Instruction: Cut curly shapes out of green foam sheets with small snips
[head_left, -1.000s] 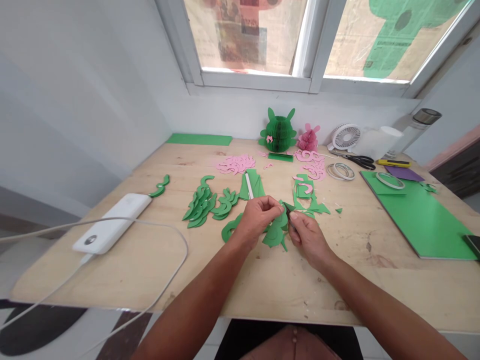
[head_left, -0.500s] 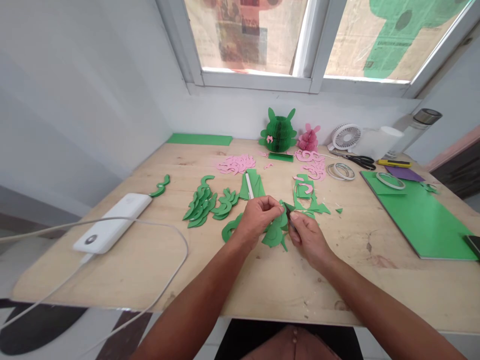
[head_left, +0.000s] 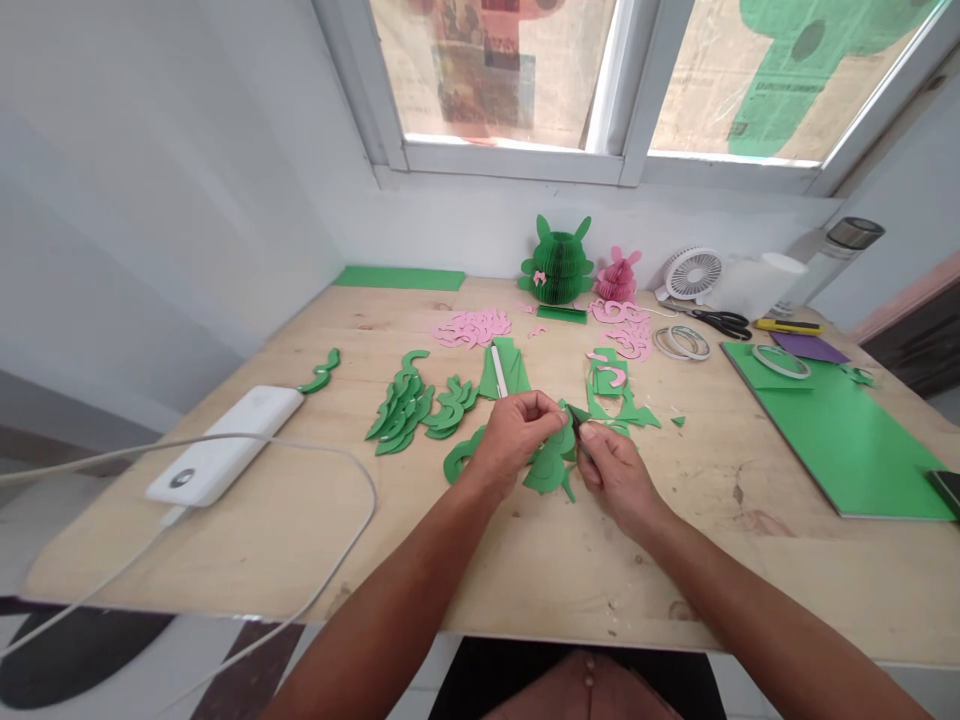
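Over the middle of the wooden table, both my hands pinch a green paper cutout. My left hand grips its upper left edge with curled fingers. My right hand is closed on its right edge; whether it also holds a small tool I cannot make out. A curved green paper piece lies just left of my left hand. Fanned stacks of green cutouts lie further left, and green scraps lie just beyond my right hand.
A white power bank with a cable lies at the left. Pink cutouts, green and pink honeycomb paper figures, a small fan, tape rolls, scissors, a yellow knife and green sheets fill the back and right.
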